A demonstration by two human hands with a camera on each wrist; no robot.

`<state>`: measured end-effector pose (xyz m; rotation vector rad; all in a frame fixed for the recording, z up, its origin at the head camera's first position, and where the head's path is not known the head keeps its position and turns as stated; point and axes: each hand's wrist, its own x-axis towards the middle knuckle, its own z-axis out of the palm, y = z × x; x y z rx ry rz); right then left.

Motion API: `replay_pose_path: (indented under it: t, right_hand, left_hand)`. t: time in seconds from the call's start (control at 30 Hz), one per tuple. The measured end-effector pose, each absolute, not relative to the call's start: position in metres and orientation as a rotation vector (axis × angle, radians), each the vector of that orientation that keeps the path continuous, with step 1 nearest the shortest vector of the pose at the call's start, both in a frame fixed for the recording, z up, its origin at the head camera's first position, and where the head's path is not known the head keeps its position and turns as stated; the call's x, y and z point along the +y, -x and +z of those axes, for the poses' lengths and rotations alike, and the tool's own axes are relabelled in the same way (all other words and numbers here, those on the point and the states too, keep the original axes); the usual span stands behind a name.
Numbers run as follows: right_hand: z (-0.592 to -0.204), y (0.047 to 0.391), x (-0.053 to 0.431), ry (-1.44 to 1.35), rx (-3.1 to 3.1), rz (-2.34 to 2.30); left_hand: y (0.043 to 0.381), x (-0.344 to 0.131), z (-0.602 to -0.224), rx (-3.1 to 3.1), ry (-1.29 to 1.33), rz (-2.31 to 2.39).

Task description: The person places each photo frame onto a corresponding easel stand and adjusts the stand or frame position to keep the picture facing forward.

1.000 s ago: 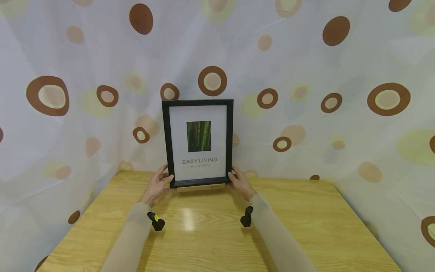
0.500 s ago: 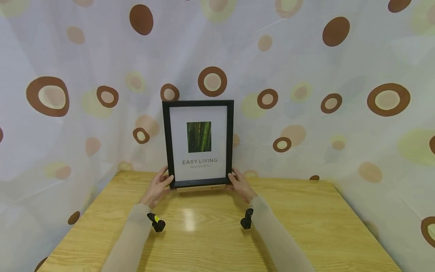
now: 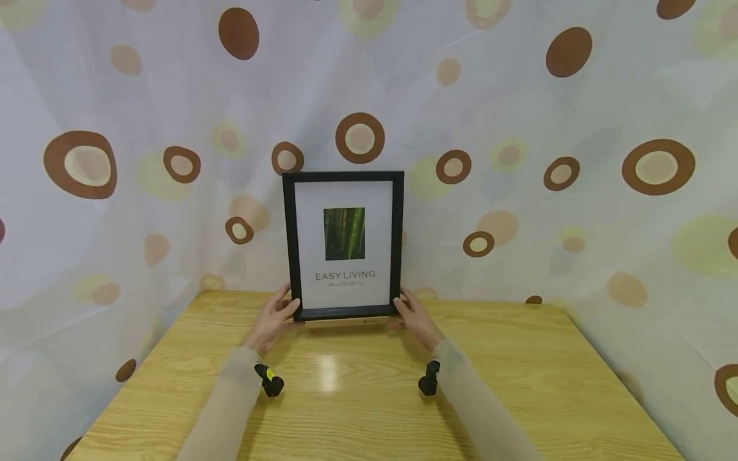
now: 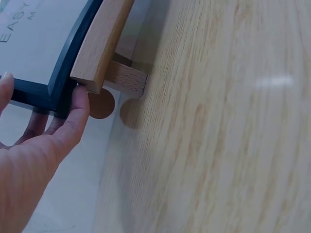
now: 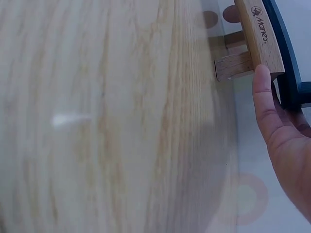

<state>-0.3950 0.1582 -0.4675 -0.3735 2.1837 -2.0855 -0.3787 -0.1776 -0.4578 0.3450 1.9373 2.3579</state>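
Observation:
A black picture frame [image 3: 346,291] stands nearly upright at the back of the table, showing a bamboo photo and the words "EASY LIVING". Its bottom edge rests along the front ledge of a wooden tabletop easel [image 3: 348,323], whose legs touch the table in the wrist views. My left hand [image 3: 271,323] grips the lower left corner, thumb on the front and other fingers behind and beneath. The lower right corner is held the same way by my right hand [image 3: 419,323]. In the right wrist view, a finger touches the end of the ledge [image 5: 265,43], which bears a printed logo.
A pale curtain [image 3: 507,96] with brown and yellow circles hangs behind the wooden table [image 3: 513,371] and along both sides. Black wrist cameras [image 3: 429,379] are strapped to both sleeves.
The picture frame has shifted slightly to the right and a little lower in the head view. Both hands have moved along with it, keeping their hold on the lower corners.

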Motion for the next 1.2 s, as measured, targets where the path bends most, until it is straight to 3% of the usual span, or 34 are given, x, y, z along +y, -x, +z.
replay_pose_path:
  t: [0.93,1.2]
  right_hand:
    - [-0.47,0.372,0.205,0.402,2.262,-1.948]
    - [-0.455,0.358,0.21,0.427,2.157,-2.009]
  left_hand:
    - [0.378,-0.146,-0.466,1.985,-0.338,2.258]
    - [0.379,-0.136,-0.467,1.949,-0.377,2.289]
